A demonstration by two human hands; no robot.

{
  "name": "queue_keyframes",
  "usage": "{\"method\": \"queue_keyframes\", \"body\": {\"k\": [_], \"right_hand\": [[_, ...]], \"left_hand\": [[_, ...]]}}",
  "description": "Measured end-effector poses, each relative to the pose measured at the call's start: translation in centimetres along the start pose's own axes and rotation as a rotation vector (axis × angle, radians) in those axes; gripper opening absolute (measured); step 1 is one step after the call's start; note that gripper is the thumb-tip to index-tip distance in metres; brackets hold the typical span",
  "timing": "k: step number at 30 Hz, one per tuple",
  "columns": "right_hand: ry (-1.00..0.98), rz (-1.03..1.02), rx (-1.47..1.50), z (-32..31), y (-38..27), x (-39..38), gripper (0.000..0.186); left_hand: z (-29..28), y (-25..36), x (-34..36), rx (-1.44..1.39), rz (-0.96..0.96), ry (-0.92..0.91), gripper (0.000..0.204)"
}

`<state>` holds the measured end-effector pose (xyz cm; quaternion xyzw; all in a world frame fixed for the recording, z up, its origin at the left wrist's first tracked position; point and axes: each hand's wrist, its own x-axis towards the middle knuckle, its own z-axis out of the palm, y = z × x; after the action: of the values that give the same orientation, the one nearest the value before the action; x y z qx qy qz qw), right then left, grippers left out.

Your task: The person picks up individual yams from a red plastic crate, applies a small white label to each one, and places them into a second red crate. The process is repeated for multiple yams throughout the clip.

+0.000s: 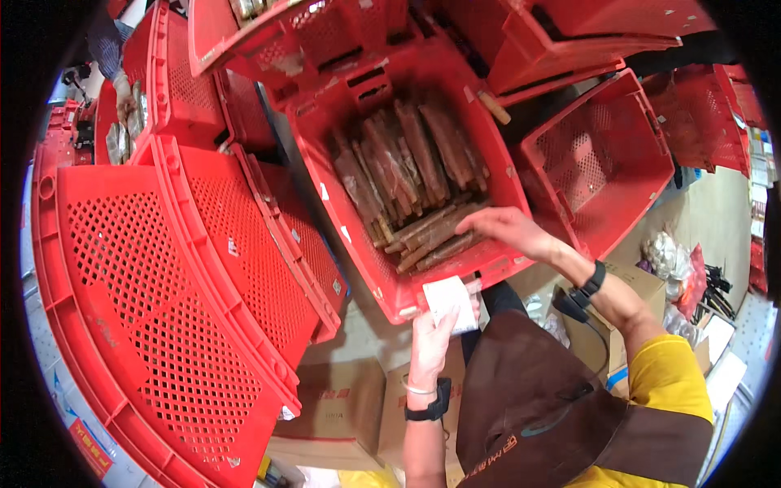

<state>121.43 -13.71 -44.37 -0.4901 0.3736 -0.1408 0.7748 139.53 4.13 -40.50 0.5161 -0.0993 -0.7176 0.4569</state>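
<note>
While beneath right hand (514,230), brown sticks (434,234) inside red crate (499,167)

Open access from above into your red crate (508,175), brown packages (407,159) across its floor, stacked crates (167,305) blocking your left, another crate (596,237) hemming your right

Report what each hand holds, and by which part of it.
The left hand holds a white paper slip near its lower edge; the right hand, nothing visible.

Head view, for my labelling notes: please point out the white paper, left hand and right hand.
White paper (448,299): head view, middle of its surface.
Left hand (430,345): head view, middle of the hand.
Right hand (517,231): head view, middle of the hand.
</note>
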Motion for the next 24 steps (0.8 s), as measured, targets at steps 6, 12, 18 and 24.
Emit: {"method": "queue_keyframes", "body": {"k": [6, 12, 18, 24], "right_hand": [[-0.245, -0.396, -0.519, 4.3, 0.4, -2.9, 0.039], [-0.189, 0.206, -0.236, 3.7, 0.8, -4.5, 0.030], [0.011, 0.200, 0.232, -3.3, 3.2, 3.4, 0.033], [0.807, -0.169, -1.330, -10.7, 11.0, 17.4, 0.033]], "left_hand": [[-0.1, 1.1, 1.2, 0.239, -0.023, 0.004, 0.025], [0.4, 1.3, 1.6, 0.170, -0.108, -0.138, 0.025], [-0.9, -1.0, 1.4, 0.231, -0.318, -0.389, 0.029], [0.1, -2.8, 2.3, -0.127, -0.133, -0.107, 0.040]]}}
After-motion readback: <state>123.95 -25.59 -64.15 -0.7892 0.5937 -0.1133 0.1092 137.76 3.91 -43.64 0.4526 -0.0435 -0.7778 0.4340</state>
